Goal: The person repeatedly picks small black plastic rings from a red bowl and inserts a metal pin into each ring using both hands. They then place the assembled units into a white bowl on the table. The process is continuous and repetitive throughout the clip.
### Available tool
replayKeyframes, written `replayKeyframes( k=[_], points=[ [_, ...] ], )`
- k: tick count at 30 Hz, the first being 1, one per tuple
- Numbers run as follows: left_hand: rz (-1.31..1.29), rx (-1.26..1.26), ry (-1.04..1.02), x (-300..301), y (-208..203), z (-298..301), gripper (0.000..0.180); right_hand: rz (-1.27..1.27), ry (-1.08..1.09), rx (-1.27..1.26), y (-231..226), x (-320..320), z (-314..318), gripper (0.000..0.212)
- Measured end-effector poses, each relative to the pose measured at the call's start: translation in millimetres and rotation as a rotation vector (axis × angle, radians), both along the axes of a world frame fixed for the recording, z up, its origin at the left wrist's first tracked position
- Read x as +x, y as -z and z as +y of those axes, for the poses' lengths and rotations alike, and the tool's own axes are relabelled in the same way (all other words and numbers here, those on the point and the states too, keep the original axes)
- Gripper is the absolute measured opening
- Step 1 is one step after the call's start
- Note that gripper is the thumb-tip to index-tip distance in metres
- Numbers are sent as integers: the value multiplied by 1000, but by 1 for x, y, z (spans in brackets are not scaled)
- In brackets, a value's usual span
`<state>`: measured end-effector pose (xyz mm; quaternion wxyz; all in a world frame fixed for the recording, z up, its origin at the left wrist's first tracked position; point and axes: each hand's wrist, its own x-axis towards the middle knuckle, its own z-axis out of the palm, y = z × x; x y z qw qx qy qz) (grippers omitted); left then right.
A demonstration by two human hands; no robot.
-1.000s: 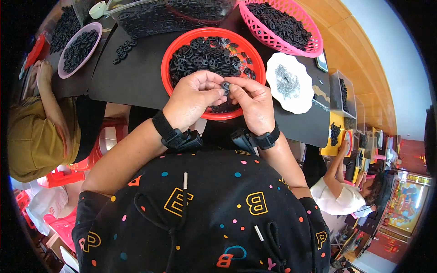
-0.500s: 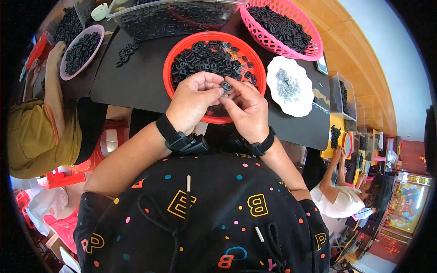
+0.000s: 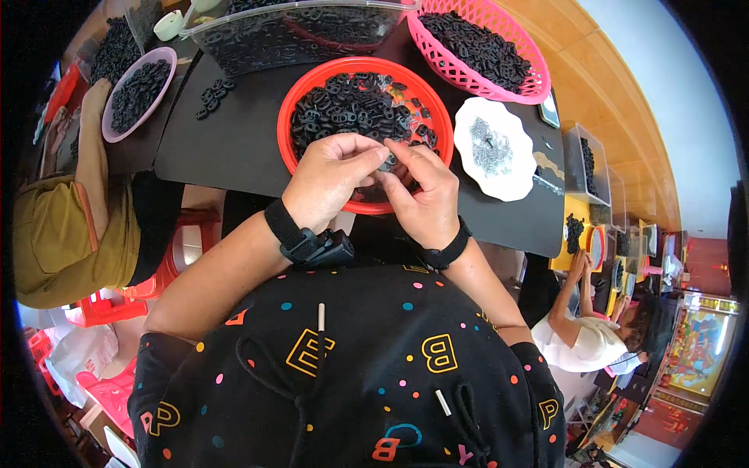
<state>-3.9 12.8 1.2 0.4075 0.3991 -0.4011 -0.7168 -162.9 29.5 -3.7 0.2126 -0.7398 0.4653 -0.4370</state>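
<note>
My left hand (image 3: pixel 329 173) and my right hand (image 3: pixel 426 193) meet over the near side of a red bowl (image 3: pixel 287 117). Between their pinched fingertips is a small black two-holed piece (image 3: pixel 389 161), partly covered by the fingers. Many similar black pieces (image 3: pixel 351 105) fill the bowl beneath. Just right of the bowl lies a white scalloped plate (image 3: pixel 515 168), holding a heap of tiny metallic parts (image 3: pixel 491 144) too fine to name.
Behind the bowl stands a clear bin (image 3: pixel 304 35) of black pieces, with a pink basket (image 3: pixel 538 86) at its right. A lilac bowl (image 3: pixel 117 134) and a co-worker's arm (image 3: pixel 92 129) are on the left. Loose black pieces (image 3: pixel 212 97) dot the dark table (image 3: pixel 211 152).
My right fingertips have closed in over the black piece, now more hidden and a little lower. Both hands stay above the bowl.
</note>
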Motion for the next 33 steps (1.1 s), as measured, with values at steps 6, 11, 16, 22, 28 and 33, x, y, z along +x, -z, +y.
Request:
replayKeyframes(
  k=[6, 11, 16, 22, 28, 33],
  points=[
    [75, 11, -41, -2, 5, 1, 14, -3, 15, -8, -1, 2, 1, 35],
    [95, 33, -39, -2, -1, 4, 15, 9, 23, -4, -2, 1, 2, 35],
    [167, 72, -34, -3, 3, 5, 13, 13, 30, -23, -3, 1, 4, 32],
    [269, 111, -60, -7, 2, 8, 11, 29, 56, -73, 0, 1, 3, 31],
    [198, 81, -15, -4, 7, 6, 10, 38, 47, -105, -1, 0, 3, 32],
    [191, 69, -55, -5, 4, 8, 9, 6, 83, -99, -3, 0, 5, 35]
  ],
)
